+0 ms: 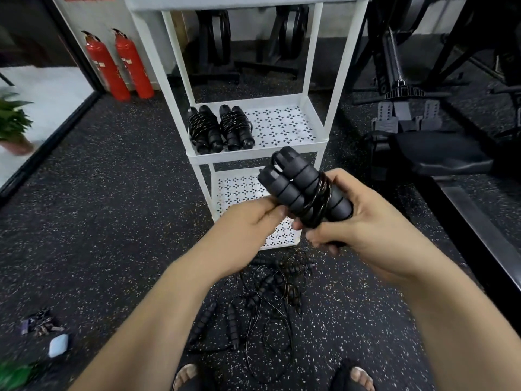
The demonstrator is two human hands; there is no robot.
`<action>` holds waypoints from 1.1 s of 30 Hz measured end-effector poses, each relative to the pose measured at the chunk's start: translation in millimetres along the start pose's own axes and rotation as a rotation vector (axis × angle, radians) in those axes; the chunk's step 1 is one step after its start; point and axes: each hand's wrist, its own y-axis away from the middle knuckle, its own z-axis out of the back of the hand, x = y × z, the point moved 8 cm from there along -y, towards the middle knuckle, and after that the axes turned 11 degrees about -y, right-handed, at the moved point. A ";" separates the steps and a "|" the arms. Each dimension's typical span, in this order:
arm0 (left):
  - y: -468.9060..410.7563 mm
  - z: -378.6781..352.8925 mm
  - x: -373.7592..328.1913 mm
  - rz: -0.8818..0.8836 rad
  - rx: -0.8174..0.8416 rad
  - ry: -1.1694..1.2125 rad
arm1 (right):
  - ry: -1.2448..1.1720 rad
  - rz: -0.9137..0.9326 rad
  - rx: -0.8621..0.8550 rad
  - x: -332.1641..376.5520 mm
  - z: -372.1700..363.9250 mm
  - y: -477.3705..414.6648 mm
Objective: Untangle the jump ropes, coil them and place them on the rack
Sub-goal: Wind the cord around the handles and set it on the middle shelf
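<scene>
A black jump rope (296, 183), its thin cord wound around its two foam handles, is held in front of the white rack (262, 158). My right hand (355, 218) grips the lower part of the bundle. My left hand (253, 221) pinches the cord at the bundle's left side. Two coiled jump ropes (220, 128) lie side by side on the left of the rack's middle shelf. A tangled pile of several more ropes (262, 303) lies on the floor below my hands.
Two red fire extinguishers (119, 66) stand at the back left. Black gym machines (423, 108) crowd the right. Keys (42, 324) and a small white case (58, 345) lie on the floor at the left. My sandalled feet (358, 376) are at the bottom edge.
</scene>
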 end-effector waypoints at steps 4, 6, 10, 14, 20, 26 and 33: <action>1.1 0.2 -4.7 -0.042 0.001 -0.230 | 0.105 0.031 -0.149 -4.7 16.1 -4.5; 4.4 -1.0 -5.8 -0.032 0.033 -0.273 | 0.226 0.037 -0.222 -8.8 25.4 -6.9; 12.1 2.6 -13.7 -0.052 0.062 -0.287 | 0.516 -0.026 -0.257 -20.5 36.3 -12.7; 16.1 16.3 -20.8 -0.068 -0.003 -0.181 | 0.664 -0.121 -0.096 -30.6 27.8 -13.5; 17.9 44.8 -19.3 -0.085 -0.101 0.012 | 0.579 -0.290 0.308 -42.0 -8.4 1.5; 13.9 49.3 -1.7 -0.080 -0.068 0.261 | 0.246 -0.313 0.489 -24.6 -30.5 20.2; 5.3 32.7 12.3 0.019 -0.053 0.277 | -0.078 -0.129 0.316 -8.5 -23.5 8.8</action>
